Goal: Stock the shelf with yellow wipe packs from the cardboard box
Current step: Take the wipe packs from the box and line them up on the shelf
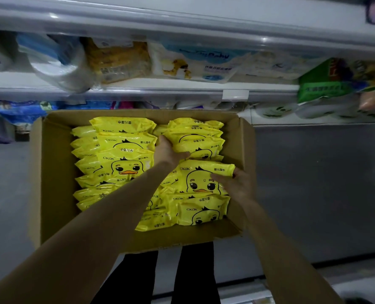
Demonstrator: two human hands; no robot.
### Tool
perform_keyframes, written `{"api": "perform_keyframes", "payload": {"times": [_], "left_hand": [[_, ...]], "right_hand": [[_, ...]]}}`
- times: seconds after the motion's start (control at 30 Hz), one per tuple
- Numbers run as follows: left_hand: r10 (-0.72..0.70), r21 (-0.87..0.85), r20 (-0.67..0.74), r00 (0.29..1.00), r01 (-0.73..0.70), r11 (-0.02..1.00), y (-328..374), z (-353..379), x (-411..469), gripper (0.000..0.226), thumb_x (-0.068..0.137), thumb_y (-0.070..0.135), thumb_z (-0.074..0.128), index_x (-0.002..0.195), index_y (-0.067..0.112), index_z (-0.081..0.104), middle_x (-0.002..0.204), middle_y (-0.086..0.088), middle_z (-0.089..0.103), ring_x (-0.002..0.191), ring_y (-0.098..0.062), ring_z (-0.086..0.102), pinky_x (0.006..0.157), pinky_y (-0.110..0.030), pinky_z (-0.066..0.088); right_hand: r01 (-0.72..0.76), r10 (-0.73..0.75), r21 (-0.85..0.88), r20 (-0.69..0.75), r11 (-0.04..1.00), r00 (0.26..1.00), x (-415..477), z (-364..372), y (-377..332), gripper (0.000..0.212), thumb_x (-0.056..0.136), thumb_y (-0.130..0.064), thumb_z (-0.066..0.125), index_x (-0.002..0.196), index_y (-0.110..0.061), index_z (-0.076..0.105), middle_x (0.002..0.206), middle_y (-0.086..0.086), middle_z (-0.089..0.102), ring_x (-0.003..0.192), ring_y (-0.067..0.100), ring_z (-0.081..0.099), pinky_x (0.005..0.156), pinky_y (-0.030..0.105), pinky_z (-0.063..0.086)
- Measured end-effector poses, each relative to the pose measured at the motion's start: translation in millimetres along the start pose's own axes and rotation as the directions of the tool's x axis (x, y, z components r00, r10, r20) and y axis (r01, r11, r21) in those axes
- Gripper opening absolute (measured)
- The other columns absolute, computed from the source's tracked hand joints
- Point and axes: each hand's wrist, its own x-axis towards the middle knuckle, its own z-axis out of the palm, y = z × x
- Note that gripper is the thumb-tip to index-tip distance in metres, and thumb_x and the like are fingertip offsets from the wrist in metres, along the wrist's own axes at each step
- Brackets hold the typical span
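The two forearms [107, 216] are bare, and the left hand [168, 150] and the right hand [237, 185] are bare too. One fingertip of the right hand looks dark, perhaps a painted nail, but the picture is too blurred there to be sure. Lower down, black close-fitting trousers [195, 270] show as two narrow strips.

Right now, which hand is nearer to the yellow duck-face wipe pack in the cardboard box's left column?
Left. The left hand is just right of the yellow duck-face wipe pack; the right hand grips another pack farther right.
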Motion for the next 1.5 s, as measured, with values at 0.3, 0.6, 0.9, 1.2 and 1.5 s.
{"api": "perform_keyframes", "payload": {"times": [0.3,0.6,0.9,1.2,1.5], "left_hand": [[0.115,0.116,0.044,0.992,-0.120,0.986,15.9,-3.3,-13.8,0.042,0.080,0.020,0.073,0.117,0.004,0.063,0.117,-0.015,0.064,0.107,-0.027,0.060,0.090,-0.030,0.046],[0.223,0.007,-0.035,0.974,-0.223,0.975,58.0,-66.4,-77.4,0.036,0.079,0.021,0.074,0.108,0.001,0.068,0.114,-0.021,0.065,0.109,-0.033,0.058,0.072,-0.026,0.041],[0.502,0.051,-0.200,0.841,-0.503,0.863,159.1,-153.7,-169.2,0.022,0.077,0.016,0.075,0.063,0.025,0.062,0.057,0.007,0.055,0.053,-0.001,0.043,0.056,-0.024,0.037],[0.660,0.118,-0.385,0.645,-0.674,0.729,248.2,-239.8,-263.6,0.016,0.079,0.017,0.073,0.066,0.019,0.066,0.052,0.011,0.056,0.052,-0.003,0.046,0.053,-0.022,0.037],[0.758,0.222,-0.413,0.505,-0.751,0.622,315.2,-324.8,-316.7,0.012,0.081,0.019,0.071,0.088,0.009,0.070,0.073,0.004,0.063,0.063,-0.003,0.055,0.067,-0.020,0.042]], "right_hand": [[0.102,-0.101,-0.011,0.105,0.995,0.989,-3.6,-22.2,-5.5,0.018,0.076,-0.013,0.077,0.087,-0.015,0.063,0.074,-0.010,0.064,0.064,0.004,0.059,0.050,0.014,0.048],[0.251,-0.256,0.053,0.207,0.967,0.944,-27.5,-86.0,-55.7,0.023,0.075,-0.009,0.077,0.085,-0.023,0.061,0.082,-0.006,0.067,0.078,0.015,0.063,0.063,0.027,0.048],[0.546,-0.530,0.058,0.343,0.836,0.775,-82.6,-158.2,-173.3,0.023,0.076,0.000,0.074,0.085,-0.016,0.059,0.074,-0.005,0.066,0.053,-0.001,0.062,0.044,0.014,0.044],[0.762,-0.741,0.118,0.365,0.637,0.563,-152.7,-191.2,-269.8,0.021,0.073,-0.004,0.077,0.078,-0.016,0.061,0.060,-0.009,0.067,0.055,0.006,0.061,0.050,0.021,0.045],[0.844,-0.876,0.259,0.257,0.470,0.409,-223.8,-189.9,-340.4,0.020,0.071,-0.005,0.078,0.084,-0.014,0.066,0.080,0.002,0.072,0.074,0.021,0.067,0.070,0.037,0.056]]}}
